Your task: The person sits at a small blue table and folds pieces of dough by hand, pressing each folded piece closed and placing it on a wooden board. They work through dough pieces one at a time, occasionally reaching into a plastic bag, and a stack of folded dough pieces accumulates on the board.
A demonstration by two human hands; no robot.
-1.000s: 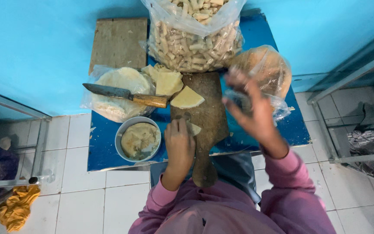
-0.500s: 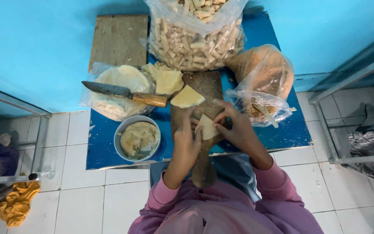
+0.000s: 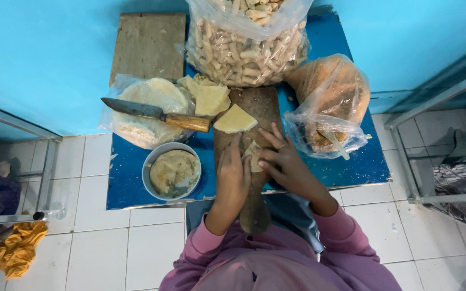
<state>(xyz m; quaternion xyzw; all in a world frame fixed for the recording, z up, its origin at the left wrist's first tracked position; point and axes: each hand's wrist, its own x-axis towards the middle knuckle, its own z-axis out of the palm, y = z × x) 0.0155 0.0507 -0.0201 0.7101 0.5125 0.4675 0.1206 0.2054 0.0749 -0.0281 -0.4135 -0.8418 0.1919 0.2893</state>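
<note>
Two hands are now working together over a small pale wrapper piece [image 3: 253, 156] on the dark wooden paddle board [image 3: 254, 129]. A second ago the right hand [image 3: 287, 164] was raised beside the clear bag of brown filling [image 3: 327, 102]; it has since come down, and the wrapper, lifted between both hands half a second ago, is now lying pressed on the board, which suggests folding or rolling is under way. The left hand [image 3: 232, 175] is lying flat, fingertips pressing the wrapper's near edge; the right hand is curling its fingers over the piece, pinching it lightly. A triangular sheet [image 3: 235, 119] is resting further up the board, more cut sheets [image 3: 206, 96] just beyond it. A knife [image 3: 155, 114] with a wooden handle is lying across a bag of round flat skins [image 3: 144, 110]. A metal bowl of beige paste [image 3: 172, 171] is standing on the blue tabletop [image 3: 346, 172], and a large bag of finished pale rolls [image 3: 246, 46] is bulging behind.
</note>
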